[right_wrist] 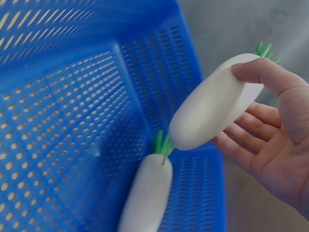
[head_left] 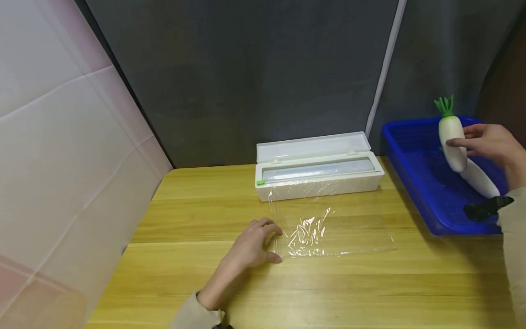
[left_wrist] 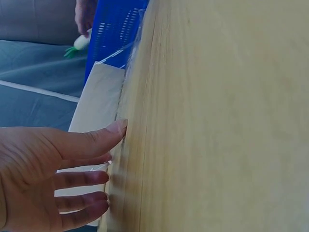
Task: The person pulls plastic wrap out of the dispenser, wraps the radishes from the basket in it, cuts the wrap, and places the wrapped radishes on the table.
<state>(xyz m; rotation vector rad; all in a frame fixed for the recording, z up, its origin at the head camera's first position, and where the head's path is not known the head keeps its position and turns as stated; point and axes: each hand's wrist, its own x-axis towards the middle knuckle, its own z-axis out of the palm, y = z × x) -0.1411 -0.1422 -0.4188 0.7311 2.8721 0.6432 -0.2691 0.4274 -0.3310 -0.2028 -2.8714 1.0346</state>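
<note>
My right hand grips a white radish with a green top, thumb on one side and fingers on the other. It holds the radish tilted above the blue basket. Below it, a second white radish lies in the basket. My left hand rests on the table, fingers spread, at the left edge of a clear sheet of cling film. That sheet runs out of a white cling film box, whose lid stands open at the back; the roll shows inside.
The wooden table meets a dark grey curtain at the back. A pale panel rises along the left side. A small green slider sits at the box's left end. The basket stands at the table's right.
</note>
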